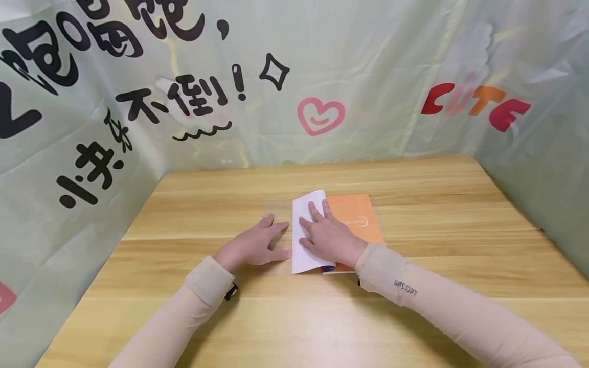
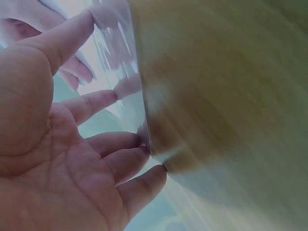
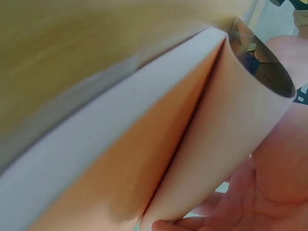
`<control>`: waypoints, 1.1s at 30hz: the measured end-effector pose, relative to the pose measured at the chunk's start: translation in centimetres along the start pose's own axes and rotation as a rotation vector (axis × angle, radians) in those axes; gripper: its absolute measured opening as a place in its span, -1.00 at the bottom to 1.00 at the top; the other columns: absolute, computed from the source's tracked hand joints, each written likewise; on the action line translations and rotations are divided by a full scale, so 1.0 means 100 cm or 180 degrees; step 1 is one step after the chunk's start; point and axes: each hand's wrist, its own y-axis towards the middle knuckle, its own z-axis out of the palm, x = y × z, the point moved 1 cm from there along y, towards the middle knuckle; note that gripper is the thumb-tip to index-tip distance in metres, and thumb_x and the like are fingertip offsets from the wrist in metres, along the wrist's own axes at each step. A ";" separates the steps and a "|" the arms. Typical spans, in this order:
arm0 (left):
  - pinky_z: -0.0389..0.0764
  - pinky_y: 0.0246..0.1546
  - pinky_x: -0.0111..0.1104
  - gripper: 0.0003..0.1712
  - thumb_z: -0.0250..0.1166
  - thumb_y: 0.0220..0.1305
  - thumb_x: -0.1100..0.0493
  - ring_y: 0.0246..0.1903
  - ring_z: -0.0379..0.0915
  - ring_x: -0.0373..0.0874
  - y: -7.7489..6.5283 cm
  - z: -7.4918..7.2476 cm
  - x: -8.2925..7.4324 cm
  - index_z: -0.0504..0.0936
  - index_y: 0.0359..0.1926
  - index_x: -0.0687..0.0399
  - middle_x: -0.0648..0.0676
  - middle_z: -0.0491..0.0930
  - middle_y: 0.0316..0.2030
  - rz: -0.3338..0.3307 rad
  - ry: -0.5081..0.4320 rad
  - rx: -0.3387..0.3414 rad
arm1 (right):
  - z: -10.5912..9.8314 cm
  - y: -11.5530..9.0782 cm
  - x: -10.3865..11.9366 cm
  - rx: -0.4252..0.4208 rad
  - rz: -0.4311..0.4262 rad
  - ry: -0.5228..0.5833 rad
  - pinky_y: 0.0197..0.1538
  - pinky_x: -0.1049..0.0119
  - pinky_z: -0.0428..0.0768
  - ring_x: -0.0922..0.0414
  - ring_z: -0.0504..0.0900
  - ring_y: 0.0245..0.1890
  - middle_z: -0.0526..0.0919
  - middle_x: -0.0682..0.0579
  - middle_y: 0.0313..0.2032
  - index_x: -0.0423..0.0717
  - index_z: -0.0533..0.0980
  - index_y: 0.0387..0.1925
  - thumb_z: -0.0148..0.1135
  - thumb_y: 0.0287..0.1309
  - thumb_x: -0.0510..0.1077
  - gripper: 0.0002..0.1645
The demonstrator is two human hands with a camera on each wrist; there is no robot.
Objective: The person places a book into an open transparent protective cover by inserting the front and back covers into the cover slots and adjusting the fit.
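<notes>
A book with an orange front (image 1: 347, 207) lies in the middle of the table. Its white flap (image 1: 303, 258) is folded over to the left, and the right hand (image 1: 332, 239) presses on it with spread fingers. Seen from the right wrist, this flap (image 3: 216, 125) curls up beside the orange surface (image 3: 139, 163), above a thick white page edge (image 3: 110, 108). To the left, the left hand (image 1: 253, 246) rests with fingers apart on a clear plastic sheet (image 1: 278, 207). In the left wrist view, its fingertips (image 2: 156, 171) touch down along the edge of the plastic (image 2: 115, 43).
The wooden table (image 1: 207, 204) stretches out on all sides of the book. Behind it hangs a pale printed curtain (image 1: 377, 102) that also closes in the left and right sides.
</notes>
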 end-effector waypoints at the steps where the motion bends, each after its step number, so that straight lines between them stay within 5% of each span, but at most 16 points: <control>1: 0.17 0.23 0.01 -0.06 0.18 0.22 -0.33 0.40 -0.20 0.15 -0.001 0.001 0.000 0.17 0.48 0.01 0.38 -0.12 0.42 -0.0005 0.0006 -0.0003 | 0.001 0.001 0.001 0.0003 -0.0008 -0.0032 0.34 -0.08 -0.06 -0.34 -0.10 0.36 0.04 -0.38 0.37 -0.14 0.36 0.35 -0.01 0.38 0.17 -0.33; 15: 0.18 0.23 0.00 -0.06 0.16 0.23 -0.33 0.40 -0.22 0.14 -0.002 0.005 0.006 0.12 0.50 -0.04 0.36 -0.14 0.43 -0.0033 0.0074 -0.0043 | 0.005 0.010 0.013 -0.0088 -0.0048 -0.0484 0.35 -0.10 -0.14 -0.24 -0.04 0.38 0.11 -0.39 0.35 -0.14 0.37 0.34 -0.06 0.39 0.18 -0.33; 24: 0.19 0.23 -0.01 -0.08 0.12 0.28 -0.33 0.39 -0.16 0.18 -0.003 0.006 0.009 0.11 0.50 -0.01 0.41 -0.12 0.41 0.0012 0.0066 -0.0112 | 0.001 0.015 0.026 -0.0066 -0.0048 -0.0352 0.34 -0.12 -0.06 -0.33 -0.10 0.36 0.09 -0.41 0.35 -0.20 0.38 0.32 -0.03 0.40 0.14 -0.35; 27: 0.20 0.22 0.00 -0.08 0.11 0.28 -0.34 0.38 -0.15 0.20 -0.004 0.006 0.009 0.13 0.50 0.00 0.42 -0.10 0.41 0.0050 0.0091 -0.0131 | -0.001 0.015 0.021 -0.0001 -0.0100 -0.0063 0.34 -0.10 -0.11 -0.31 -0.17 0.38 0.01 -0.40 0.37 -0.25 0.32 0.35 -0.05 0.41 0.14 -0.31; 33: 0.18 0.23 0.01 -0.10 0.12 0.28 -0.32 0.38 -0.14 0.21 -0.002 0.002 0.006 0.14 0.49 0.01 0.43 -0.08 0.40 0.0145 0.0035 -0.0125 | -0.011 0.007 -0.009 0.0200 -0.0114 0.1216 0.35 0.03 -0.06 -0.16 -0.29 0.41 -0.24 -0.30 0.44 -0.26 0.09 0.46 -0.01 0.41 0.10 -0.22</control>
